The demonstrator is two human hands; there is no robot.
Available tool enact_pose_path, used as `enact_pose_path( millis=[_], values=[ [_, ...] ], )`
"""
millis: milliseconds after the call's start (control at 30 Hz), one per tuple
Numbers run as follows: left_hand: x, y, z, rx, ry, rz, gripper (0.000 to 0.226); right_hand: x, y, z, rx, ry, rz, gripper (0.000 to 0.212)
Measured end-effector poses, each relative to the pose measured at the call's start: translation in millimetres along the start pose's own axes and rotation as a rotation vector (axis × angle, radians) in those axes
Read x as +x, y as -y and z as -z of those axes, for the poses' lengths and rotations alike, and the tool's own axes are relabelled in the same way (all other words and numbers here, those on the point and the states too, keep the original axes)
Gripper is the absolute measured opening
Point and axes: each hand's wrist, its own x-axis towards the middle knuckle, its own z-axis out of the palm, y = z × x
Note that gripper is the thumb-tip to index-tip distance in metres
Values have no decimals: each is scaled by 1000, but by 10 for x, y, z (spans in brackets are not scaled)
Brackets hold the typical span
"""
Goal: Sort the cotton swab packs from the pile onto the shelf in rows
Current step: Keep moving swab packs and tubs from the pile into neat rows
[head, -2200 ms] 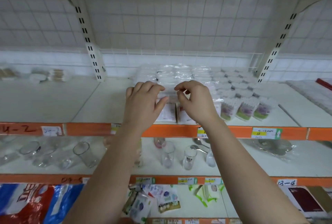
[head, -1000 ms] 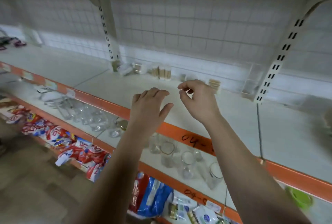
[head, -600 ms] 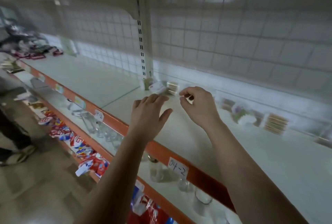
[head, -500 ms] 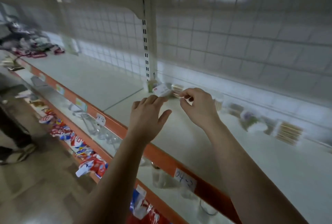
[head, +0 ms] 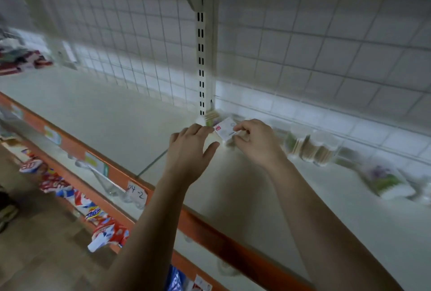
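Cotton swab pack (head: 225, 130), small and white, lies at frame centre near the back of the shelf (head: 105, 122). Left hand (head: 189, 148): fingers loosely spread, tips at the pack's left corner. Right hand (head: 254, 141): fingers curled at its right edge; blur prevents confirming a grip. Swab tubs (head: 310, 148) stand to the right.

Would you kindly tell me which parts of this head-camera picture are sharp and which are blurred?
Head view: the left hand, the right hand and the slotted upright read fairly sharp; the swab tubs and the pack at far right are smeared by motion blur; the light is dim, with a brighter band low on the back grid.
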Motion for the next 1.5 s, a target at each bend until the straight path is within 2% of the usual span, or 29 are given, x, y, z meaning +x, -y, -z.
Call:
enact_pose_path(
  millis=[133, 300, 533, 667, 767, 900, 1067, 1200, 1233, 1367, 1500],
  values=[
    [320, 341, -89, -50, 0, -55, 39, 254, 37, -269, -84, 3, -73, 29],
    [621, 666, -201, -108, 22, -135, 37, 441, 30, -558, -183, 9, -178, 20],
    [878, 847, -383, -189, 85, -203, 40, 543, 66, -739, -260, 5, -303, 33],
    [994, 875, -478, -214, 134, -203, 46, 527, 123, -713, -244, 38, -378, 60],
    [1081, 867, -516, -199, 212, -193, 53, 467, 155, -644, -165, 18, -436, 54],
    [1166, 830, -563, -262, 271, -177, 52, 378, 128, -596, -56, -59, -432, 39],
    [1194, 812, -608, -362, 285, -166, 44, 333, 130, -526, -37, -168, -402, 49],
    [1187, 843, -597, -395, 262, -188, 38, 292, 130, -482, -15, -301, -366, 20],
    [1181, 851, -590, -403, 251, -193, 38, 277, 124, -484, -12, -342, -362, 19],
    [1126, 864, -521, -513, 209, -145, 35, 217, 157, -432, -14, -462, -388, 38],
    [1060, 781, -430, -581, 185, -158, 39, 140, 191, -359, 5, -508, -391, 34]
  ],
)
